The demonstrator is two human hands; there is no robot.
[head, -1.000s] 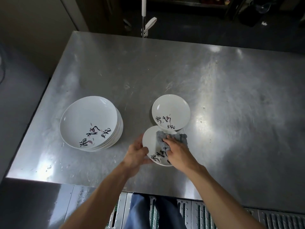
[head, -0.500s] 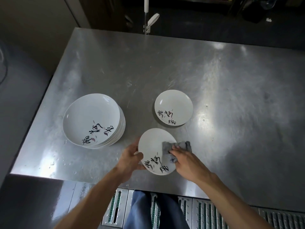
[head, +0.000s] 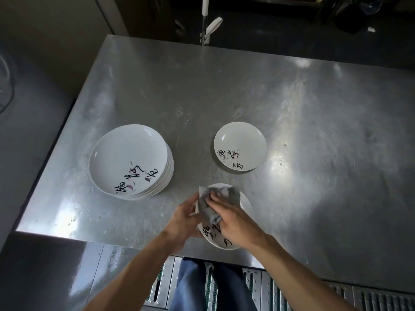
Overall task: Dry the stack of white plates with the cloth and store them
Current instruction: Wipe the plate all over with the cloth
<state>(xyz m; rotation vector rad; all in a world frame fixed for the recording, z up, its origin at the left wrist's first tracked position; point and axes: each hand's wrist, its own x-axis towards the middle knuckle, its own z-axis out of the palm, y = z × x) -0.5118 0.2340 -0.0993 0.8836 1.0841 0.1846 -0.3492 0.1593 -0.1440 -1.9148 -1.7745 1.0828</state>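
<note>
At 6 o'clock on surface [head: 314, 131] | left hand [head: 183, 221] grips plate [head: 214, 236] rim, right hand [head: 234, 224] holds cloth [head: 207, 206] on it | plate likely stiff, slippery, fragile: hold by rim

White plate stack [head: 131, 160] left, single plate [head: 239, 149] right, grey cloth [head: 233, 193] over third plate [head: 246, 205], seemingly tilted.

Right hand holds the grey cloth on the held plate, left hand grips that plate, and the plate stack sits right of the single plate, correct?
No: in the head view the plate stack sits left of the single plate. The rest holds: right hand holds the grey cloth on the held plate, left hand grips that plate.
</note>
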